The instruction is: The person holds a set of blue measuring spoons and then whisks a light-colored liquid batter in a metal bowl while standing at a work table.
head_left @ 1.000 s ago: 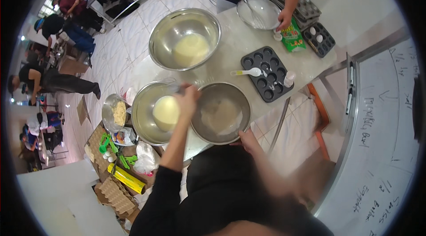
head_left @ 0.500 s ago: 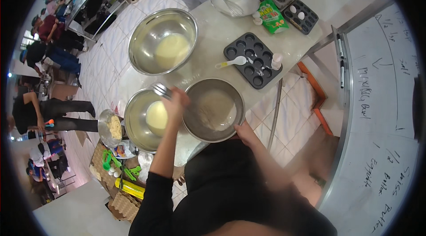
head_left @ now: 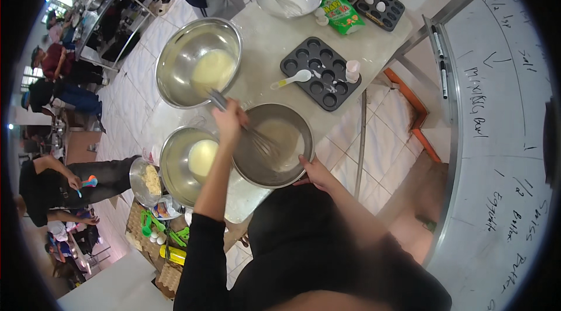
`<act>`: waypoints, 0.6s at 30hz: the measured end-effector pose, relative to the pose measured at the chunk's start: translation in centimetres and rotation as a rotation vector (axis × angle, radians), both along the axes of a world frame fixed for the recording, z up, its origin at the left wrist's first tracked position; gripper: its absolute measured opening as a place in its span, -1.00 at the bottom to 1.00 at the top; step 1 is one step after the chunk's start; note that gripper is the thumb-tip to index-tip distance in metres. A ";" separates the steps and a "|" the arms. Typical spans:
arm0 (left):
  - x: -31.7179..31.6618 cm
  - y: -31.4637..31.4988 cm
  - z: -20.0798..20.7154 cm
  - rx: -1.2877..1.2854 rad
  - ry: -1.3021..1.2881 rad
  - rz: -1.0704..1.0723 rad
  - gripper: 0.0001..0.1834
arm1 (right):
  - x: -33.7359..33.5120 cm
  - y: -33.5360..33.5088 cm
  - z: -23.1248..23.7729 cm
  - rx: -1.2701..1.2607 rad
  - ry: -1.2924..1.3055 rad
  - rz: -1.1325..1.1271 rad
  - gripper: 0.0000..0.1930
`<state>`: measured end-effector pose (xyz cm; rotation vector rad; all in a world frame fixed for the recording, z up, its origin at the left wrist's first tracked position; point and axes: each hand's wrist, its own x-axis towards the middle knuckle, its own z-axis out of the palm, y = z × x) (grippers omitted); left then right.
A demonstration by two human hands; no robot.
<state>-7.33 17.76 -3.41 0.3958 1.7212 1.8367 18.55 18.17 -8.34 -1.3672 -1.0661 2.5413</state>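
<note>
A wire whisk (head_left: 266, 146) is being gripped by its handle in the left hand (head_left: 231, 118), its wires being held in the cloudy, pale mix (head_left: 291, 140) in a gray bowl (head_left: 287, 113), and the bowl's rim is being gripped by the right hand (head_left: 315, 173) by the near edge of the tabletop (head_left: 257, 48). The mixing seems to be only partly done, so more stirring may be being needed. Pale yellow mix is being kept in a big silver bowl (head_left: 175, 71) and a smaller silver bowl (head_left: 172, 166), while only white smears are being shown on the black muffin tin (head_left: 321, 72).
</note>
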 end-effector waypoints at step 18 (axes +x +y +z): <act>-1.6 4.3 0.5 0.116 -0.163 0.031 -0.74 | 0.3 1.2 -1.9 -0.051 0.060 0.017 -0.35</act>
